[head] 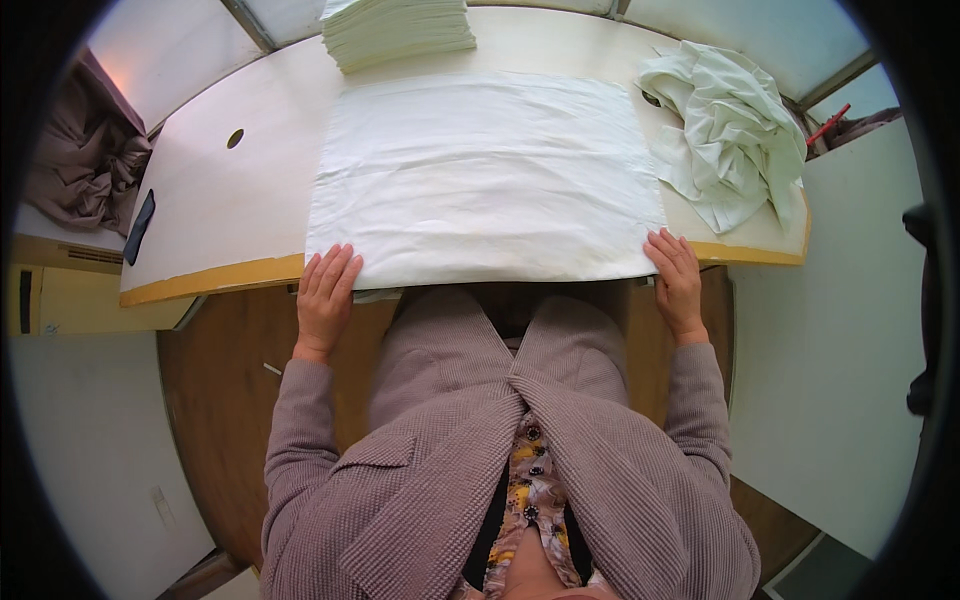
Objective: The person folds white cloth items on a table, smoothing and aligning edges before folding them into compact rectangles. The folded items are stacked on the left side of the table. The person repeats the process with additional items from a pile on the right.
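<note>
A white rectangular cloth point(487, 180) lies spread on a white table, its near edge along the table's front edge. Shallow creases run across it. My left hand point(327, 296) rests on the near left corner, fingers stretched flat over the fabric. At the near right corner, my right hand point(677, 281) lies with its fingertips on the cloth's edge. Both thumbs are hidden from view. Beyond the far edge stands a neat stack of folded pale cloths point(397, 34), cut off by the picture's top. A crumpled pale cloth point(724, 135) is heaped to the right.
The table point(225, 202) has a yellow front edge and a round hole point(235, 139) at left. A dark flat object point(140, 227) lies by its left end. Brown fabric point(90, 165) is bunched farther left. A white panel point(825, 322) stands at right.
</note>
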The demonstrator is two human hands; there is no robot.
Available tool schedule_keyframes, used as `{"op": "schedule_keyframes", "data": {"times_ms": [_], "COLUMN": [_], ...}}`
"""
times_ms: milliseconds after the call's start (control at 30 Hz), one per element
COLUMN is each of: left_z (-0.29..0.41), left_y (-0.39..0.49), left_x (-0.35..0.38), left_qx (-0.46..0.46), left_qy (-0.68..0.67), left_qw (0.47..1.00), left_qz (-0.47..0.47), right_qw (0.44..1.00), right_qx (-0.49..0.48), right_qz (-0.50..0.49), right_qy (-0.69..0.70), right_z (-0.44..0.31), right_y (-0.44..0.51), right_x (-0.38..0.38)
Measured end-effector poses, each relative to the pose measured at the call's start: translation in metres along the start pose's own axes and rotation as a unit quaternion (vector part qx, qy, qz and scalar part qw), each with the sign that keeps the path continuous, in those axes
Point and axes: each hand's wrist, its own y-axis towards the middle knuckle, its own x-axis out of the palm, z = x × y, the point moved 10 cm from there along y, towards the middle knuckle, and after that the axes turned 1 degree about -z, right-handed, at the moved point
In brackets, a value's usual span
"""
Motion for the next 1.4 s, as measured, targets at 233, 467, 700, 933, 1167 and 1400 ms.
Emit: {"op": "schedule_keyframes", "data": {"times_ms": [233, 467, 700, 933, 1167, 1400], "left_z": [-0.033, -0.065, -0.087, -0.164, -0.207, -0.188], "left_y": [-0.008, -0.022, -0.002, 0.088, 0.140, 0.097], "left_x": [-0.020, -0.048, -0.087, -0.055, 0.097, 0.104], "left_qx": [-0.062, -0.192, -0.200, -0.296, -0.449, -0.456], "left_qy": [-0.088, -0.280, -0.468, -0.345, -0.479, -0.467], "left_qw": [0.993, 0.932, 0.842, 0.871, 0.752, 0.751], "left_qz": [0.053, 0.126, 0.178, 0.184, 0.054, -0.105], "right_qw": [0.995, 0.958, 0.903, 0.853, 0.812, 0.807], "right_qx": [0.036, 0.105, 0.171, 0.241, 0.354, 0.335], "right_qz": [0.016, 0.036, 0.066, 0.107, 0.031, -0.062], "right_qy": [0.097, 0.263, 0.388, 0.450, 0.463, 0.482], "right_z": [0.015, 0.029, 0.042, 0.109, 0.159, 0.164], "right_y": [0.009, 0.010, 0.014, 0.085, 0.170, 0.151], "right_x": [-0.015, -0.037, -0.073, -0.045, 0.060, 0.109]}}
